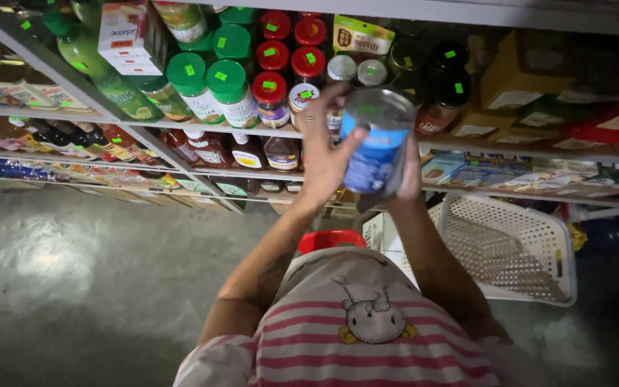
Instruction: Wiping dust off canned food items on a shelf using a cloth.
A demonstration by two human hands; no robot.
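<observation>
So, watching the head cam feed from my end, both hands are up in front of the shelves with a blue tin can (pixel 377 147) between them. My left hand (pixel 324 154) is wrapped round the can's left side, fingers (pixel 338 100) spread and curled up toward the grey lid, thumb pressed on the blue label. It's a proper grip, hand about half closed round the curve of the tin. My right hand (pixel 411 172) is mostly hidden behind the can; I only see its edge and a bit of palm against the right and lower side, so it's cupping or bracing the tin, but I can't tell how far those fingers are curled.

The can is tilted a little, lid end up and leaning toward the shelf, bottom end down toward me.

Just behind the left fingers there are red-lidded jars (pixel 272 89), and further left of them green-lidded jars (pixel 227 89). Behind the right hand sit dark jars (pixel 445 86) with green stickers. Below the right forearm there's a white plastic basket (pixel 510 251) on the floor, and right under both wrists a red round rim (pixel 331 238) peeks out above my striped shirt (pixel 360 344).
</observation>
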